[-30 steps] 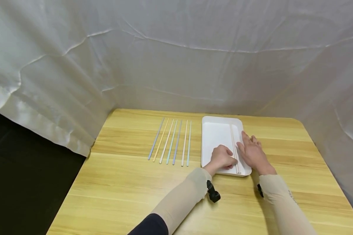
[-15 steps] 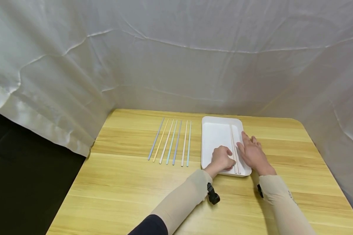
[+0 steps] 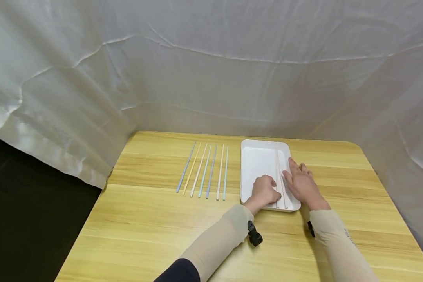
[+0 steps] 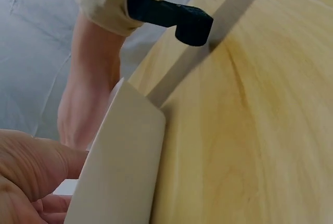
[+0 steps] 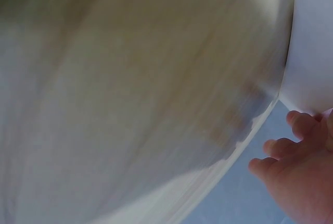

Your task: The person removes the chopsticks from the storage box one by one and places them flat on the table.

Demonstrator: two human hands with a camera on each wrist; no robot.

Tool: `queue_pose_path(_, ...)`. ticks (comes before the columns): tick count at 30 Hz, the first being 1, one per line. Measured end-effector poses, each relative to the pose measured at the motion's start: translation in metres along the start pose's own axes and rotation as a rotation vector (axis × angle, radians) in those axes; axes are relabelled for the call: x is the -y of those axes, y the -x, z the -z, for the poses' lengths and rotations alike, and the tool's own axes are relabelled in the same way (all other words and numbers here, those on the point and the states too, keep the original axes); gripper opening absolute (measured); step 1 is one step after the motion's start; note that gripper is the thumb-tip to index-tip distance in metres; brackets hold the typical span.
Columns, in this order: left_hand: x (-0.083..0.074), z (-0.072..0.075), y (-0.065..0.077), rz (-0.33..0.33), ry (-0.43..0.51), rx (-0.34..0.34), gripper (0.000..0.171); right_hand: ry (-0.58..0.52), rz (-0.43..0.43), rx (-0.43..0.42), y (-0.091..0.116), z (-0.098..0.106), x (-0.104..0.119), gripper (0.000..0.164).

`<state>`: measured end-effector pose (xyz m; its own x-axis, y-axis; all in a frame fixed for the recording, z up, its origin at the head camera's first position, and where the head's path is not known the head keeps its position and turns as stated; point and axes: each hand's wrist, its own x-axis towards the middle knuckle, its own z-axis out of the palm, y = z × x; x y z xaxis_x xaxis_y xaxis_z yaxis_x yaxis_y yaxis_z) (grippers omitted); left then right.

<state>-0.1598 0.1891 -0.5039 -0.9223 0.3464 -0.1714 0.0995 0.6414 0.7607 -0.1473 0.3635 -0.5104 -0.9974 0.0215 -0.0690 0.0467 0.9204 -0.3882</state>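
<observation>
Inside the white tray (image 3: 249, 164) lie two pale chopsticks, close together at the far end and spread apart at the near end. My left hand (image 3: 264, 190) reaches over the tray's near side and pinches the left chopstick (image 3: 277, 204) near its close end; its fingertips are partly hidden. To the right of it lies the other chopstick (image 3: 284, 197), apart from that hand. With its fingers extended, my right hand (image 3: 302, 184) rests along the tray's right rim. The left wrist view has the left hand (image 4: 31, 174) behind the tray's near wall (image 4: 122, 161).
Left of the tray, several chopsticks (image 3: 208, 170) in blue, yellow, cream and mint lie side by side on the wooden table (image 3: 144, 219). A pale curtain (image 3: 211, 86) hangs behind the table and along its sides.
My left hand has shifted slightly left, drawing the near end of the left chopstick away from the other one. The right hand stays at the tray's rim.
</observation>
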Motion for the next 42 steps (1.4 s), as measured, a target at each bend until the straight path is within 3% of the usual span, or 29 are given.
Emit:
queue_pose_path(7,0.003,0.008,-0.005,0.068,-0.012,0.005,0.023,0.001,-0.002,-0.003,0.000,-0.001,0.000,0.072)
queue_pose_path(15,0.006,0.024,-0.005,0.197,0.252,0.089,0.017,0.004,-0.006,0.002,-0.001,-0.002,-0.001,0.074)
queue_pose_path(20,0.007,0.032,-0.005,0.243,0.316,0.121,0.014,0.008,0.002,0.003,-0.002,-0.002,-0.003,0.073)
queue_pose_path(24,0.009,0.036,-0.004,0.240,0.355,0.115,0.002,-0.003,0.001,0.007,-0.001,-0.002,-0.002,0.073)
queue_pose_path(33,0.015,0.050,0.004,0.199,0.562,0.181,0.028,-0.013,-0.006,0.005,-0.001,-0.002,-0.002,0.072)
queue_pose_path(42,0.028,0.074,0.005,0.157,0.608,0.231,0.036,-0.025,0.006,0.016,-0.001,-0.002,-0.002,0.072)
